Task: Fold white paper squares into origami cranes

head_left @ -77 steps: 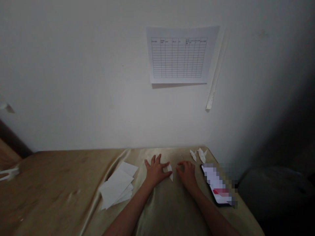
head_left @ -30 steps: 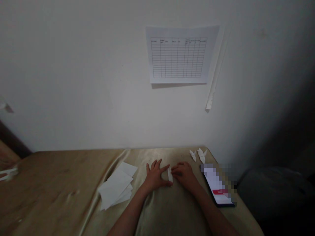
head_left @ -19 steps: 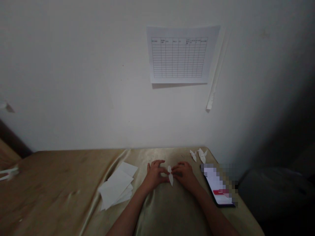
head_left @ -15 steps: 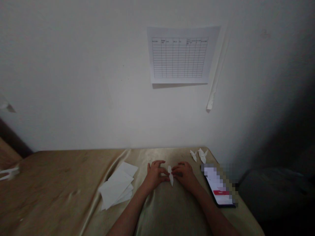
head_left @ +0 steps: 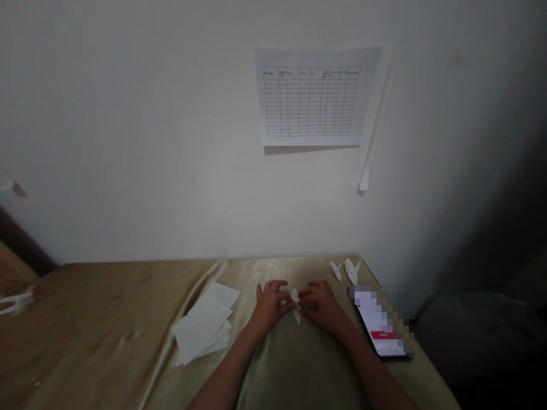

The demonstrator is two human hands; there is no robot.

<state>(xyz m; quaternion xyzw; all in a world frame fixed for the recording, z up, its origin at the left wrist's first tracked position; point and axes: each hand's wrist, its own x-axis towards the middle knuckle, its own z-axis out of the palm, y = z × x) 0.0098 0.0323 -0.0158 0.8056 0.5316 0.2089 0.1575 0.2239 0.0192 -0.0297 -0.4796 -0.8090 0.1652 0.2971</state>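
A small folded white paper piece (head_left: 296, 314) stands between my two hands over the cloth-covered table. My left hand (head_left: 272, 303) grips it from the left between thumb and forefinger, with the other fingers curved above. From the right, my right hand (head_left: 320, 302) pinches the same paper with its thumb and forefinger. Two more folded paper pieces, one slim (head_left: 336, 271) and one wider (head_left: 352, 271), lie at the table's back right corner. Left of my left hand is a fanned pile of white paper sheets (head_left: 205, 322).
A phone (head_left: 380, 327) with a lit screen lies right of my right hand, near the table's right edge. The gold cloth (head_left: 106, 330) has raised folds. Behind it rises a wall with a printed chart (head_left: 311, 102). A dark object (head_left: 478, 330) is beyond the right edge.
The fingertips of both hands have shifted slightly on the folded paper, and its middle is more covered by them. The sheets, phone and other folded pieces have stayed in place.
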